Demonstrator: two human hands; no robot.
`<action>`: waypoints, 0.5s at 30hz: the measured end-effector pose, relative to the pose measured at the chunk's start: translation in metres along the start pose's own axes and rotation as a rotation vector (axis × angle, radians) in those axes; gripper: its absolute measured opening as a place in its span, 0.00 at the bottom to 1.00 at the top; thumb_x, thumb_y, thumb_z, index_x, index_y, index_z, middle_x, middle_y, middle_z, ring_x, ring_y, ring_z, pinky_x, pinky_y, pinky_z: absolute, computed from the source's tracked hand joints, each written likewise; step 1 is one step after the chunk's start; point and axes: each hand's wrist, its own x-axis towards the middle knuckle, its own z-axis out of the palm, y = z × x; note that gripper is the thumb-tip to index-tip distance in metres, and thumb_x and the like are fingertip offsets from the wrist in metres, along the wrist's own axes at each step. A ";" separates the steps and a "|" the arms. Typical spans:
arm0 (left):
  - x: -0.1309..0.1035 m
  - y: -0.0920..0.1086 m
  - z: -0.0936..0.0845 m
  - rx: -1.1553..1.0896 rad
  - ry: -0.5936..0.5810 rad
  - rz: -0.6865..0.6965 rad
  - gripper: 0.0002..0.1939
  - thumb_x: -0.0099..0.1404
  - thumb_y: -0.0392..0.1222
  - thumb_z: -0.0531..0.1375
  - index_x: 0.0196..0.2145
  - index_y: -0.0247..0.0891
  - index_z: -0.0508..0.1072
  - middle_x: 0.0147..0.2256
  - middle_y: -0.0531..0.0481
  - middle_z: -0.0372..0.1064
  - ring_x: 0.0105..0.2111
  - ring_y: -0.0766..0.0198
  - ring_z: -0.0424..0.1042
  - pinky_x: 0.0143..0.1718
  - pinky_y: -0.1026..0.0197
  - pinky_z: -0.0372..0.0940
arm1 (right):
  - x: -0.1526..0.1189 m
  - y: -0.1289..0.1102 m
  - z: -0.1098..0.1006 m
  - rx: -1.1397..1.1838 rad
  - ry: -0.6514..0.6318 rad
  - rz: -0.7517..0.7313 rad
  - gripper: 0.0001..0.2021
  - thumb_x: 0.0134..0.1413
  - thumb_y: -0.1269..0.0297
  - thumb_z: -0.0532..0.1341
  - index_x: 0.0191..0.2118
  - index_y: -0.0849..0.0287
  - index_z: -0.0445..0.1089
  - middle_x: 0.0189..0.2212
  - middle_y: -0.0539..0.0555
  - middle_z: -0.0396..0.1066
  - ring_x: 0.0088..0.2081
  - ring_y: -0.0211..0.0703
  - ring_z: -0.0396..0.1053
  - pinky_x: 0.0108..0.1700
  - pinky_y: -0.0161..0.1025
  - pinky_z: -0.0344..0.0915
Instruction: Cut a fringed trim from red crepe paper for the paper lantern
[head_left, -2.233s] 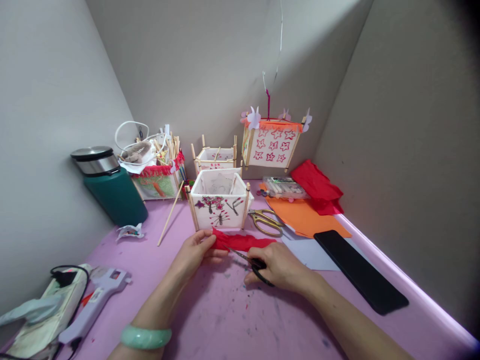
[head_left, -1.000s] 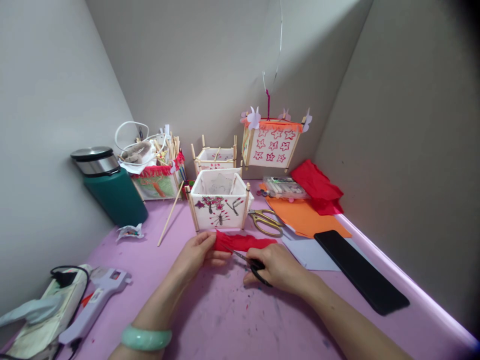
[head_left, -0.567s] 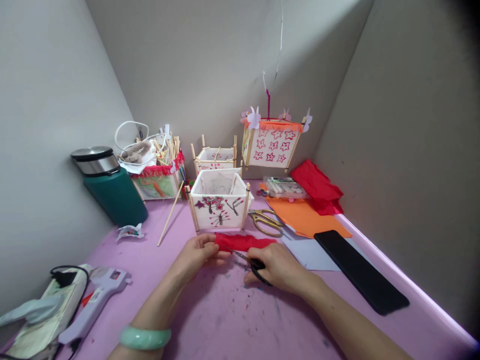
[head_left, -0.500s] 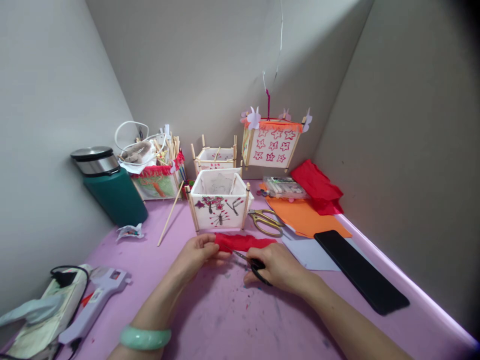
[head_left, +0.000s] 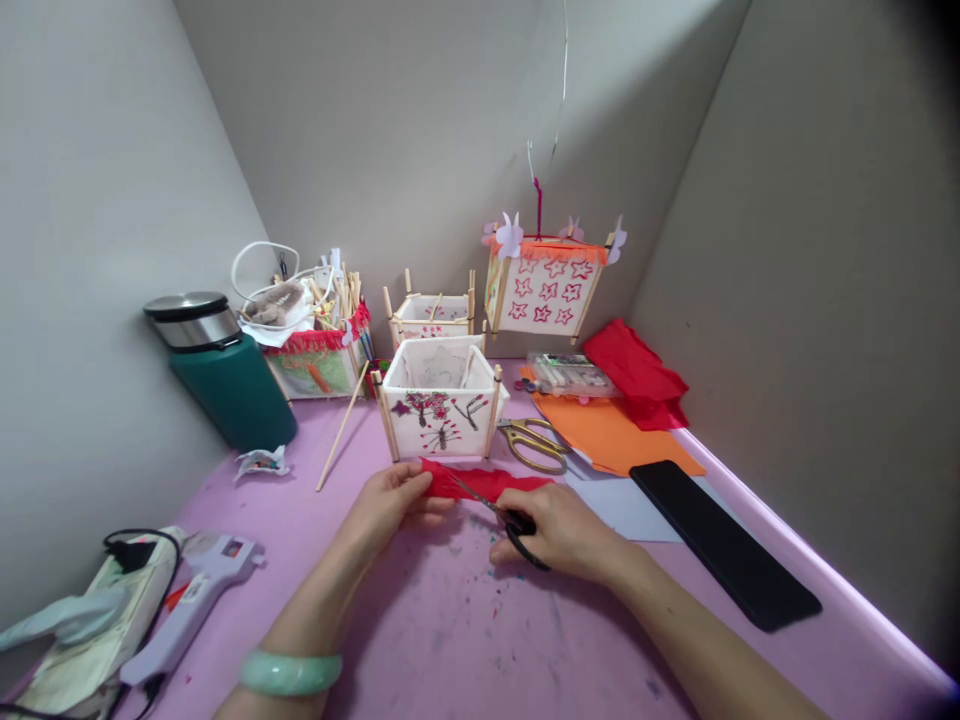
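Note:
My left hand [head_left: 397,500] pinches the left end of a strip of red crepe paper [head_left: 487,483]. Black-handled scissors [head_left: 519,527] are gripped in my right hand [head_left: 559,530], their blades pointing left over the strip near my left fingertips. The strip's right end reaches to the knuckles of my right hand; whether those fingers touch it I cannot tell. Just behind the strip stands a white box lantern [head_left: 442,420] with wooden stick corners and drawn flowers on its front.
Gold-handled scissors [head_left: 534,445], orange paper [head_left: 615,435], red crepe paper [head_left: 637,375] and a black phone [head_left: 724,545] lie to the right. A hot glue gun [head_left: 199,600], a green bottle [head_left: 229,375] and a wooden stick [head_left: 343,427] are left. A star-patterned lantern [head_left: 544,290] hangs behind.
The scissor blades have moved slightly up and left, further over the red strip. The strip's left end and my left fingers have shifted a little left and away from me.

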 end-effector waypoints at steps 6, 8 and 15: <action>0.001 0.001 -0.002 -0.025 0.051 0.021 0.02 0.62 0.29 0.57 0.32 0.33 0.67 0.26 0.46 0.76 0.24 0.63 0.76 0.22 0.67 0.71 | -0.001 -0.001 -0.009 -0.037 -0.038 -0.014 0.19 0.41 0.45 0.67 0.29 0.56 0.67 0.23 0.44 0.67 0.24 0.34 0.60 0.25 0.32 0.46; 0.001 0.002 -0.002 -0.028 0.059 0.021 0.03 0.62 0.30 0.56 0.32 0.33 0.67 0.26 0.46 0.75 0.24 0.64 0.76 0.22 0.67 0.71 | -0.001 -0.001 -0.011 -0.059 -0.047 -0.018 0.19 0.40 0.45 0.67 0.28 0.56 0.67 0.22 0.44 0.66 0.24 0.34 0.59 0.25 0.32 0.45; 0.001 0.001 0.000 -0.029 0.052 0.011 0.03 0.61 0.31 0.59 0.33 0.33 0.67 0.26 0.46 0.76 0.24 0.63 0.76 0.22 0.66 0.70 | -0.001 -0.003 -0.010 -0.093 -0.066 -0.030 0.20 0.39 0.45 0.68 0.28 0.56 0.69 0.21 0.44 0.65 0.23 0.34 0.57 0.25 0.33 0.44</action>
